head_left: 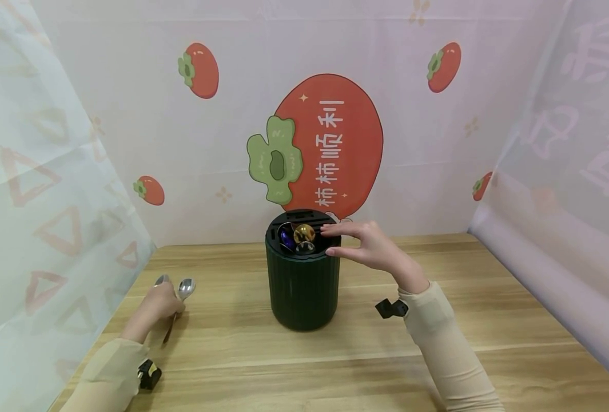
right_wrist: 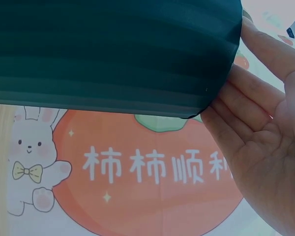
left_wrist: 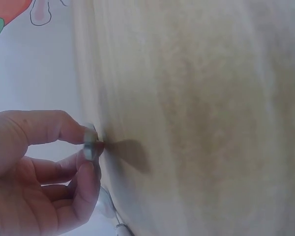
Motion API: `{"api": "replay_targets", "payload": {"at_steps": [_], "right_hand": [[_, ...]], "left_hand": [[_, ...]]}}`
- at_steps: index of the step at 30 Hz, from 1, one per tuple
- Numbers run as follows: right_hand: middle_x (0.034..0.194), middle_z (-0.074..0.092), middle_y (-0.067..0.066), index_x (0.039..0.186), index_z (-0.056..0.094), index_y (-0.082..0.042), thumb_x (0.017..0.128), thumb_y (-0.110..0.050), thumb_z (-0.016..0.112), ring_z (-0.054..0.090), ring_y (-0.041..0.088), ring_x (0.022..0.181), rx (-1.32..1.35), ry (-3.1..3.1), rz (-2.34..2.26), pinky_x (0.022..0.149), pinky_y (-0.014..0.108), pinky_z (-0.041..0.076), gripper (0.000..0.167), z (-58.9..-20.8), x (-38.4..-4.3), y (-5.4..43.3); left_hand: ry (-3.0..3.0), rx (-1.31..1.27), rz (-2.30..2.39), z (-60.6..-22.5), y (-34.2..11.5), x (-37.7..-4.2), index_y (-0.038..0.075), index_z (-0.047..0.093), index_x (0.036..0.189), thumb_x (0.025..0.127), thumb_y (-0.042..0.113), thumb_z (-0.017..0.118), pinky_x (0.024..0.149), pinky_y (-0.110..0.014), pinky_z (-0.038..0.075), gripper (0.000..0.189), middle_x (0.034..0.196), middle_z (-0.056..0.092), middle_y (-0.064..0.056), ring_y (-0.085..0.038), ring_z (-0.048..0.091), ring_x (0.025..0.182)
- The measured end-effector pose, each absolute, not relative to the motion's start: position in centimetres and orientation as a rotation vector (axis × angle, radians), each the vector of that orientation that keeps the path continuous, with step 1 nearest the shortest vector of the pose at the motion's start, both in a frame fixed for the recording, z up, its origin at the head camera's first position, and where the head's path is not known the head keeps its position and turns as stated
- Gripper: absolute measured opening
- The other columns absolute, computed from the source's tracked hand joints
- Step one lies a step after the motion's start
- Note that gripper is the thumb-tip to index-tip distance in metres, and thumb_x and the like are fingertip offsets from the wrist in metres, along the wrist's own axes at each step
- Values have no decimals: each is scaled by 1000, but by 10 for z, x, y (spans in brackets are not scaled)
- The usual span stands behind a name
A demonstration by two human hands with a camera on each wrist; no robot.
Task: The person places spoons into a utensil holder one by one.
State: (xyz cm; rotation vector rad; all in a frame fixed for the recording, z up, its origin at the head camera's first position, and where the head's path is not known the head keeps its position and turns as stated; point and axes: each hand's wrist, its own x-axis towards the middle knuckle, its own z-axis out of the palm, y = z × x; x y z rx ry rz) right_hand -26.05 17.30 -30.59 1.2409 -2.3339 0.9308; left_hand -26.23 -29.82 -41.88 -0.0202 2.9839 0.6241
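My left hand is low over the left side of the table, its thumb and fingers pinching a thin metal piece, which looks like a spoon. A silver spoon shows its bowl just right of the hand; another spoon bowl peeks out behind it. My right hand is at the right rim of a dark green ribbed utensil holder, fingers nearly straight over the top and thumb lower at the side. Inside the holder's opening are a gold rounded piece, a blue one and a silvery one.
The wooden table carries the holder near its back edge. Behind it hangs a pale cloth printed with red persimmons, and more cloth closes off the left and right sides. Slots mark the holder's black top.
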Motion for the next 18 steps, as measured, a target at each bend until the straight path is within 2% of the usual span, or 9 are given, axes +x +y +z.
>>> {"api": "replay_targets", "payload": {"at_steps": [5, 12, 18], "right_hand": [[125, 64, 3, 118, 68, -12, 82, -23, 74, 58, 17, 119, 1244, -2328, 927, 99, 41, 47, 38, -307, -261, 173], [125, 64, 3, 118, 68, -11, 82, -22, 74, 58, 17, 120, 1239, -2340, 937, 100, 41, 47, 37, -307, -261, 174], [125, 64, 4, 117, 68, -10, 83, -22, 74, 57, 18, 120, 1241, -2338, 943, 100, 41, 47, 37, -306, -260, 173]], "left_hand": [[2965, -34, 682, -420, -298, -263, 0, 51, 69, 68, 6, 65, 46, -23, 42, 15, 58, 54, -6, -14, 50, 50], [2951, -29, 717, -422, -296, -263, 9, 50, 53, 69, 4, 62, 42, -20, 36, 20, 46, 50, 1, -9, 45, 43], [2942, -18, 738, -420, -296, -262, 4, 57, 52, 69, 4, 62, 43, -21, 38, 18, 45, 55, 0, -11, 50, 43]]}}
